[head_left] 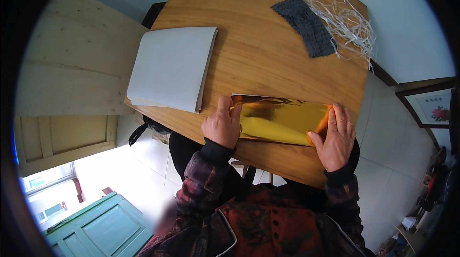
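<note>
A shiny gold foil sheet (pixel 282 120), long and narrow as it lies, rests along the near edge of the wooden table; a strip of white shows under its far left edge. At its left end, my left hand (pixel 222 123) is closed on the foil, fingers curled and thumb against the edge. Across the right end lies my right hand (pixel 336 139), its fingers stretched out and its thumb apart at the near edge. To the left of the foil sits a stack of large white paper sheets (pixel 175 65).
On the wooden table (pixel 249 60), a dark grey zigzag-edged bundle (pixel 306 27) lies at the far right beside a tangle of clear plastic strands (pixel 342 19). A pale wooden panel (pixel 81 55) stands to the left. A framed flower picture (pixel 431 106) is at the right.
</note>
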Demonstrator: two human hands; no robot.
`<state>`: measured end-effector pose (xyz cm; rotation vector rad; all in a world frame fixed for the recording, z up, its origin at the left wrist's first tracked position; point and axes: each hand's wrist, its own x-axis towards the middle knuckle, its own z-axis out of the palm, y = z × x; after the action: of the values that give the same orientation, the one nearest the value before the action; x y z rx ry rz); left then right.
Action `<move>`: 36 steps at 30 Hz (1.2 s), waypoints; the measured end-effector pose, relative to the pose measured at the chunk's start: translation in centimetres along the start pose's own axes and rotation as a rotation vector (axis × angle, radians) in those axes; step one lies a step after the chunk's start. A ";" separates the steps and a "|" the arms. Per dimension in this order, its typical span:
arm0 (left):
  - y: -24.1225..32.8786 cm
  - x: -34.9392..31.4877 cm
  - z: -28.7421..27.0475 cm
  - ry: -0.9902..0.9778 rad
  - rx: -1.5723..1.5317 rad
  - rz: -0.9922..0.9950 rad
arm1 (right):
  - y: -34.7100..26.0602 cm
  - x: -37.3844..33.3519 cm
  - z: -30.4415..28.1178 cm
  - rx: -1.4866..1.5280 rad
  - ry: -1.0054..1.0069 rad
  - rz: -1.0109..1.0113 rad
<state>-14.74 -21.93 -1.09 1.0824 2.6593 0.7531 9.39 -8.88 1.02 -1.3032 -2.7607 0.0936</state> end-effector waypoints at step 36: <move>0.4 -0.2 0.1 0.041 -0.167 0.085 | -0.4 0.4 -0.9 0.023 -0.119 -0.026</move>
<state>-14.33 -21.72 -0.98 1.1525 2.5424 1.0039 8.88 -8.81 2.02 -1.2966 -2.8641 0.2073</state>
